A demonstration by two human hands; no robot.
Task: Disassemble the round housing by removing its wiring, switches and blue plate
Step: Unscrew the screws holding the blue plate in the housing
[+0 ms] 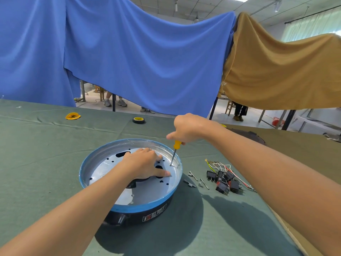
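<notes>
Progress: judged well past halfway; the wiring and switches are out and only the plate work shows as unfinished.
Done: switches lie in a black cluster on the table, right of the round housing, with the wiring tangled among them and apart from the housing.
Loose fasteners: several screws lie on the cloth between the housing and the switches.
Left to do: blue plate sits in the top of the housing; at least one fastener near its right side looks seated, then the plate needs lifting out.
Left hand: left hand presses flat on the plate's floor, fingers straight and spread, grasping nothing.
Right hand: right hand is clenched round the yellow handle of a screwdriver, shaft slanted down, tip on the plate just inside its right wall.
Housing place: near the middle of the table, close to the person, upright, label facing them.
Edges: the plate's raised rim crowds the tool, so the shaft leans inward; the rim could snag fingers on lifting.
Open room: bare cloth to the left and front of the housing suits setting the plate down; the right side is taken by parts.
Far side: tape roll and a yellow scrap, well apart from the work.
</notes>
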